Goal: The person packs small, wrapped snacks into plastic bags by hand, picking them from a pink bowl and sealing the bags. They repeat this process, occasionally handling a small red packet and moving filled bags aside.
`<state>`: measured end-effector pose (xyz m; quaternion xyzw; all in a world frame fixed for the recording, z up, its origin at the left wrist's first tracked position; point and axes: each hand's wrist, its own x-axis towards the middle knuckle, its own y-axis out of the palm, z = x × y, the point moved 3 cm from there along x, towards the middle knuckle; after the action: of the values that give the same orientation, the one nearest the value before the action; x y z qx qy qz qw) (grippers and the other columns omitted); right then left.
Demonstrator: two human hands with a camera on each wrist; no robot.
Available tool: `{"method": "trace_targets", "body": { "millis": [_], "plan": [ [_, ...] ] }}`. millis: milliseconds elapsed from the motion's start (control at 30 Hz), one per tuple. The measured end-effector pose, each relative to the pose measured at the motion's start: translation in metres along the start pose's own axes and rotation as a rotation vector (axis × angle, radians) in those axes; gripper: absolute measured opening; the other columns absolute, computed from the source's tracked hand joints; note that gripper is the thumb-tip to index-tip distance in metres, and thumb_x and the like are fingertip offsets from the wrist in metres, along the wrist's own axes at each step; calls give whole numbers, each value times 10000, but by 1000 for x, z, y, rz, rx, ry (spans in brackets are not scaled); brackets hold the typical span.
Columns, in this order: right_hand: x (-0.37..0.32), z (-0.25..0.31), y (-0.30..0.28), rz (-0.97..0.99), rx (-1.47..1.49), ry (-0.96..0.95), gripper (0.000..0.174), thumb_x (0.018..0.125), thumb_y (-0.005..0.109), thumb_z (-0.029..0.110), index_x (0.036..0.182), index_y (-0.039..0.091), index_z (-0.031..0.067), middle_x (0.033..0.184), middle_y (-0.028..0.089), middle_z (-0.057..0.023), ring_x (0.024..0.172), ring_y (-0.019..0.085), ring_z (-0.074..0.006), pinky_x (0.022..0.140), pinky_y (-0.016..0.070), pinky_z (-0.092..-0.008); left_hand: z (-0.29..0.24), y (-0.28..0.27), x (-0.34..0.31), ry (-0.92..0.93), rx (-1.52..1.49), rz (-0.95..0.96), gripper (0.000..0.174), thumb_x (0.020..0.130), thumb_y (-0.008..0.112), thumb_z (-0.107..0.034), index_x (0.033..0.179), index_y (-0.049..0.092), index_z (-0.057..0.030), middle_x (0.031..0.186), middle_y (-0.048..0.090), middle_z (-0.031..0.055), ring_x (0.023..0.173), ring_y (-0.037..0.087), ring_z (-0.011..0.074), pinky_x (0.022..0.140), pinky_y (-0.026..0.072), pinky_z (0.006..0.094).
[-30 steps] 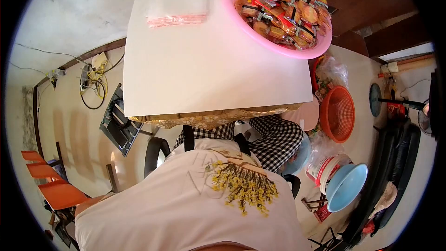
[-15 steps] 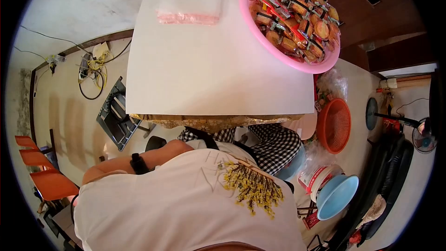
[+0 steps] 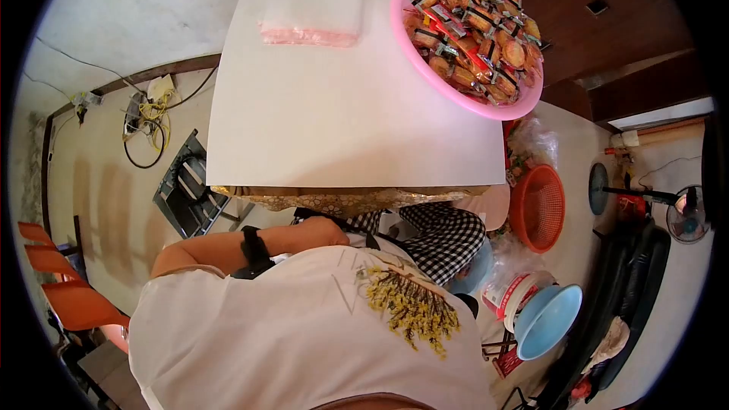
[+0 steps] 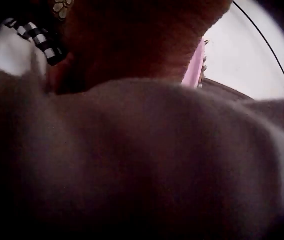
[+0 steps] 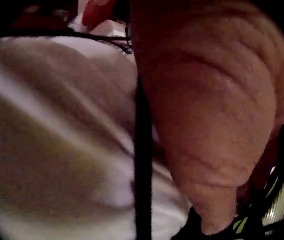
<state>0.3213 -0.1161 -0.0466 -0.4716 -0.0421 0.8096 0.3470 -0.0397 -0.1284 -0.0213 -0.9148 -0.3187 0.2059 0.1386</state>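
Note:
The left hand (image 3: 323,232) lies across the belly at the waist, close to a black strap (image 5: 143,165); a dark band (image 3: 257,250) circles its wrist. Its fingers are turned away from the head view, and the left wrist view shows mostly shirt cloth (image 4: 147,160) and the dark skin of the hand. The right hand (image 5: 212,100) is out of the head view. In the right wrist view it is seen close up against the pale shirt (image 5: 62,140) and beside the strap, its fingertips mostly hidden. I cannot tell what either hand holds.
Ahead stands a white-topped table (image 3: 334,121). On it lie clear plastic bags (image 3: 315,4) and a pink basin (image 3: 425,68) heaped with wrapped snacks (image 3: 486,38). To the right are an orange basket (image 3: 538,209) and a blue basin (image 3: 548,323); to the left, a folding chair (image 3: 186,186).
The left arm has come into the head view and moved inward across the belly to the waist. The head view has shifted slightly; the basin and bags stay on the table.

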Motion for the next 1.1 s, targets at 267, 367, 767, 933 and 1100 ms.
{"method": "trace_targets", "body": {
  "millis": [267,367,767,933,1100],
  "plan": [
    [-46,-4,3,83,-11,45,189,851,659,143,998,672,25,850,675,-68,767,624,-159,705,489,-275,7,10,-1,30,-145,151,281,807,614,-285,886,645,-17,825,641,192,752,588,383,644,452,421],
    [-77,-7,-1,195,-22,113,191,851,660,143,1000,675,25,848,677,-65,765,624,-153,705,489,-272,1,7,0,65,-97,124,278,820,600,-285,873,641,-15,805,632,201,738,582,384,638,449,421],
    [-72,59,-63,-264,64,-170,223,856,641,179,963,670,-14,799,683,-76,689,615,-133,638,486,-291,15,10,11,107,98,211,276,840,570,-292,860,651,-28,816,643,201,764,593,405,655,458,466],
    [-44,108,-93,-489,-77,-352,204,856,630,155,970,660,-10,866,676,-113,779,632,-180,693,492,-296,-38,-37,5,-106,190,161,272,845,565,-301,801,640,-43,794,638,188,765,598,400,659,463,477],
    [9,132,-109,-703,-49,-671,163,861,625,111,973,644,-6,905,666,-124,804,633,-208,721,493,-306,-53,-74,7,-79,274,-87,207,853,583,-243,762,612,-60,720,607,139,708,587,362,618,445,462]
  ]
}}
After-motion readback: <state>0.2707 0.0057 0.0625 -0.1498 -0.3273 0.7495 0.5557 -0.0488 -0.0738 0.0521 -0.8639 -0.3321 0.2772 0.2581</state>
